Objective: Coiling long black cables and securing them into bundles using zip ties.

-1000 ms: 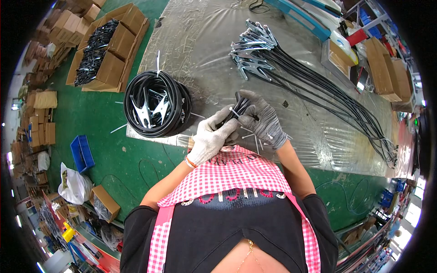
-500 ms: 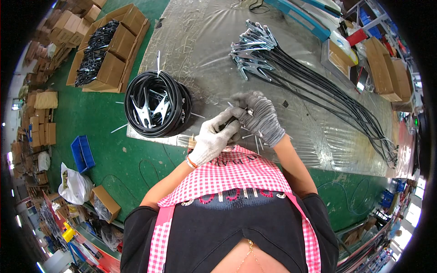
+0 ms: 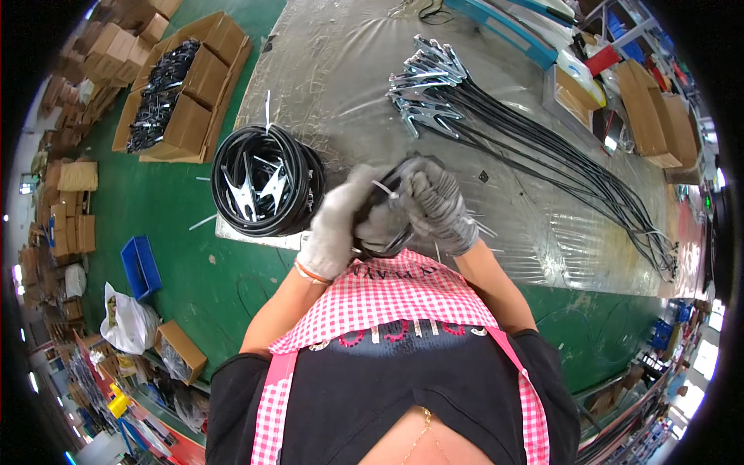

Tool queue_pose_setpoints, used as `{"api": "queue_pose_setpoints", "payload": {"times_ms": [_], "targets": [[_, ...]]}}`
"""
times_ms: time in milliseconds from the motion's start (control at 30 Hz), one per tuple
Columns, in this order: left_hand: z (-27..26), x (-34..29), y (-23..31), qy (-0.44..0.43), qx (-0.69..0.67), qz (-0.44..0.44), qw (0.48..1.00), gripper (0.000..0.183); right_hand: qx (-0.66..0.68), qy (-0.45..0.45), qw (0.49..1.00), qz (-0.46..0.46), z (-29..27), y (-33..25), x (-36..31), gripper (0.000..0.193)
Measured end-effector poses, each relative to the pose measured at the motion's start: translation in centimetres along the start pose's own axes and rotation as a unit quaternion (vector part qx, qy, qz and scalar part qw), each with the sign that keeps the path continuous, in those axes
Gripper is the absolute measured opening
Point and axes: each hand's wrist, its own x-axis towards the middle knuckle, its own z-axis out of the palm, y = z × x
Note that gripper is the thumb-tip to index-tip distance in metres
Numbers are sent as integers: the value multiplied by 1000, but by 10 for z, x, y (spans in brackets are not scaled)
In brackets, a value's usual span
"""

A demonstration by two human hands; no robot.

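Between my gloved hands is a small coil of black cable, held upright above the table edge and partly hidden by the gloves. A white cable tie runs across its upper part. My left hand, in a pale glove smeared by motion, is closed on the coil's left side. On the other side, my right hand, in a grey striped glove, is closed on the coil close to the tie. To the left stands a stack of tied black cable coils with metal clamps inside the rings.
Long black cables with metal clamps at one end lie along the right of the plastic-covered table. Loose white ties lie by my right wrist. Boxes of black cables stand on the floor at left, near a blue bin.
The small coil has come up into view between my hands, with the white tie now showing. My left hand has moved a little left and turned more upright.
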Motion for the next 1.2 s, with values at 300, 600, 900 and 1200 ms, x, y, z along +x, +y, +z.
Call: {"api": "queue_pose_setpoints", "payload": {"times_ms": [300,600,900,1200], "targets": [[-49,4,35,79,-273,72,956,52,43,-107,975,189,-15,19,-24,50],[-81,-57,19,70,-220,230,945,24,366,1,881,301,76,56,54,33],[-136,-84,20,397,16,71,915,45,9,-47,996,74,119,27,107,23],[-216,-57,-5,434,432,-119,781,62,-636,38,751,-176,143,57,166,50]]}}
